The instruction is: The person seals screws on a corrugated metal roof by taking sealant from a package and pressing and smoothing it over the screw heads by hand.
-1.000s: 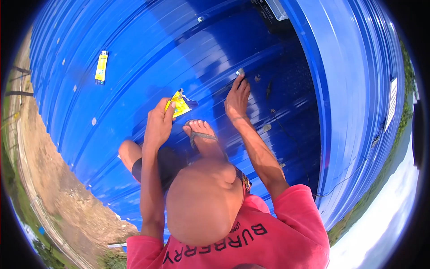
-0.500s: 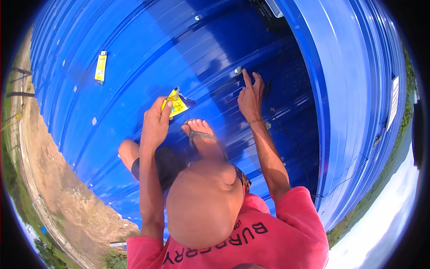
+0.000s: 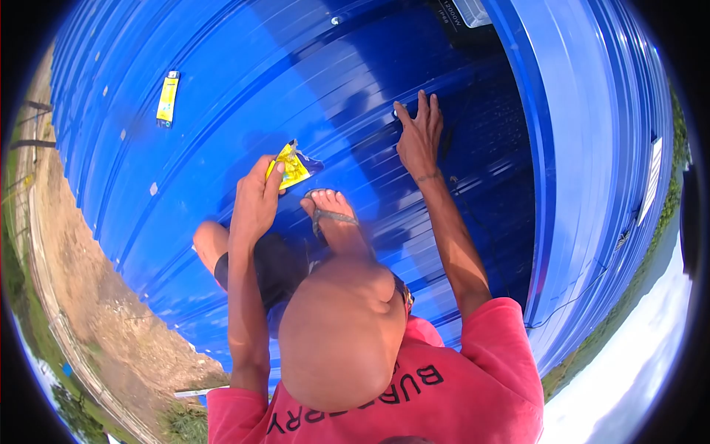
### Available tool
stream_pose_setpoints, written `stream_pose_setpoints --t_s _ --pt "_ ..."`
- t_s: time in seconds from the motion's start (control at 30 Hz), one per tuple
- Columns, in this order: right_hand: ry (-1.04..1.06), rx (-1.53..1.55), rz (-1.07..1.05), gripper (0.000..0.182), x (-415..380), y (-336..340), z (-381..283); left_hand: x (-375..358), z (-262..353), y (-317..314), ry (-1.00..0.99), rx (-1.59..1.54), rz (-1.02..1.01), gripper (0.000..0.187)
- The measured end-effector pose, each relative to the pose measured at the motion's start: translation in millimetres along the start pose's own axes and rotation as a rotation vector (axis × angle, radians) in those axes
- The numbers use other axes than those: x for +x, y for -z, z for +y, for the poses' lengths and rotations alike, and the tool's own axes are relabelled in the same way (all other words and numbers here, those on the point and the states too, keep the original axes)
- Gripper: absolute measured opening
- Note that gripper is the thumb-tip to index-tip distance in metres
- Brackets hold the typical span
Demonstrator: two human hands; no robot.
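My left hand (image 3: 256,198) is closed on a yellow sachet (image 3: 293,167), pinched between thumb and fingers. The sachet's top is torn open and a dark flap sticks out to the right. My right hand (image 3: 420,139) reaches further up the blue sheet-metal roof (image 3: 244,96), fingers stretched apart and pointing away from me. Its thumb tip is right at a pale screw head (image 3: 397,112) on the roof. My foot in a flip-flop (image 3: 334,216) is planted below the sachet.
A second yellow packet (image 3: 168,100) lies on the roof at the upper left. At the top right sits a black lamp (image 3: 466,22) marked 12000W. A raised blue panel (image 3: 569,148) borders the right side. Bare ground (image 3: 111,311) shows beyond the roof's left edge.
My right hand has shifted at the screw head: its index finger was there, and now the thumb is, with the fingers spread upward. My left hand still holds the sachet.
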State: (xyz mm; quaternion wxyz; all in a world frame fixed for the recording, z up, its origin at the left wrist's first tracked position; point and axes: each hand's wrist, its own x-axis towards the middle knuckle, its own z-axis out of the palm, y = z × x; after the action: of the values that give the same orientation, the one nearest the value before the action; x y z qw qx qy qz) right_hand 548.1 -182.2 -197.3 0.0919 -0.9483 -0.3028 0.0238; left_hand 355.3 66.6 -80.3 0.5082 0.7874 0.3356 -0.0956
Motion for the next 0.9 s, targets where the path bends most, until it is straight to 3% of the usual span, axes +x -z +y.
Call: stream_pose_setpoints --t_s 0.23,0.43,0.73,0.9 --pt "0.139 -0.243 -0.063 0.056 -15.4 2.2 -5.6 -1.0 -4.1 5.1 0.038 -0.001 -0.001 0.031" --pt "0.085 -0.221 -0.102 0.067 -38.5 5.5 -5.7 -1.0 -15.5 6.7 -0.001 -0.013 0.019 0.030" --pt "0.178 -0.294 -0.029 0.058 -4.4 -4.9 -2.8 -5.4 -6.3 11.4 0.003 -0.009 0.004 0.030" --pt "0.119 -0.286 -0.067 0.058 1.3 5.5 4.0 -6.4 -10.8 11.4 -0.006 -0.008 0.019 0.030"
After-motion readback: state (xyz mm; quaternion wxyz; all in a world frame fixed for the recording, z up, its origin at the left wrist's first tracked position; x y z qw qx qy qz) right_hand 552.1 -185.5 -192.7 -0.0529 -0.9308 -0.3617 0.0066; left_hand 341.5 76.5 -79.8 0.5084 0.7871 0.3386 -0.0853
